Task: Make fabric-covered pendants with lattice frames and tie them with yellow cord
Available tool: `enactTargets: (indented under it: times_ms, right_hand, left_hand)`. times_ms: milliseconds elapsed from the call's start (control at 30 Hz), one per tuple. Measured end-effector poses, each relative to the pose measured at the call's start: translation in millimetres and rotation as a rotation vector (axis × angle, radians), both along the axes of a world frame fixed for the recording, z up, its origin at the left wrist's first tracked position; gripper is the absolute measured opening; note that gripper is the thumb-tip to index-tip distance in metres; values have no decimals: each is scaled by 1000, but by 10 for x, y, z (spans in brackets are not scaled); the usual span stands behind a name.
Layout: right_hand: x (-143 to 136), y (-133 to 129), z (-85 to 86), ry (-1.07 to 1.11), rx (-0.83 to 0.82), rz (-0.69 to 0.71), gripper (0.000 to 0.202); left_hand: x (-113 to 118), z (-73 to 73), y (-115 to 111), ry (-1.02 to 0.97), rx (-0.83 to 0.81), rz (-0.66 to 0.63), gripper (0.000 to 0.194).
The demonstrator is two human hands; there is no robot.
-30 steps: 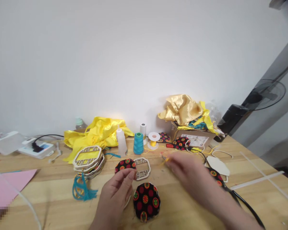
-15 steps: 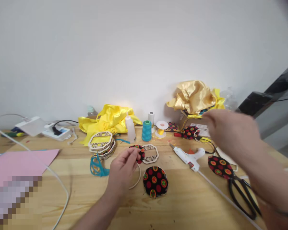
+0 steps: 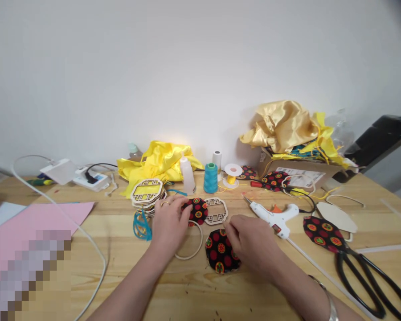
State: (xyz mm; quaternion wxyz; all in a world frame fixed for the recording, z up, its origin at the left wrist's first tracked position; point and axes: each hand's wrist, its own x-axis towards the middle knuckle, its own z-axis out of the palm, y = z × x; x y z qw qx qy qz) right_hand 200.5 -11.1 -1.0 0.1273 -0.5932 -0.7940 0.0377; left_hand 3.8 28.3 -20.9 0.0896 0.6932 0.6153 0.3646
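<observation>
My left hand (image 3: 172,219) is at the left edge of a patterned black fabric piece (image 3: 198,210), its fingers bent over that edge; what its fingertips hold is hidden. A wooden lattice frame (image 3: 216,211) lies partly beside and under this fabric. Below my left hand is a thin pale ring (image 3: 200,243). My right hand (image 3: 249,238) has its thumb and index finger pinched together over the upper right of a round patterned fabric piece (image 3: 220,252); anything between the fingertips is too small to make out.
A white glue gun (image 3: 274,217) lies right of my right hand, with black scissors (image 3: 364,276) farther right. Behind stand a teal thread cone (image 3: 210,178), a white bottle (image 3: 187,175) and yellow cloth (image 3: 157,161). Stacked lattice frames (image 3: 147,191) are at left, a cloth-filled box (image 3: 297,174) at right.
My right hand has come down and left from near the box to the round fabric. My left hand has shifted slightly over the patterned piece, its fingers more spread. The view has shifted a little.
</observation>
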Motion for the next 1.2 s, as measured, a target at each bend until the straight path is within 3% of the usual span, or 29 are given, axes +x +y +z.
enactTargets:
  times_ms: [167, 333, 500, 700, 767, 933, 1067, 1200]
  right_hand:
    - [56, 39, -16, 67, -60, -44, 25]
    - [43, 36, -71, 87, -80, 17, 22]
    - [34, 24, -78, 76, -77, 62, 21]
    - [60, 34, -103, 129, -20, 39, 21]
    - [58, 38, -124, 154, -6, 55, 21]
    - [30, 41, -114, 188, -9, 164, 18]
    - [13, 36, -87, 170, -9, 226, 15]
    - [1, 41, -108, 127, 22, 261, 22]
  left_hand:
    - [-14, -123, 32, 254, -7, 36, 24]
    - [-6, -184, 49, 354, -14, 34, 18]
    - [43, -65, -5, 323, 27, 54, 17]
    - [98, 137, -129, -13, 73, 195, 17]
    - [98, 166, -142, 38, 62, 206, 19]
    - [77, 184, -107, 412, -74, 300, 25]
    - [49, 117, -53, 555, 95, 236, 34]
    - [68, 4, -55, 520, 264, 74, 38]
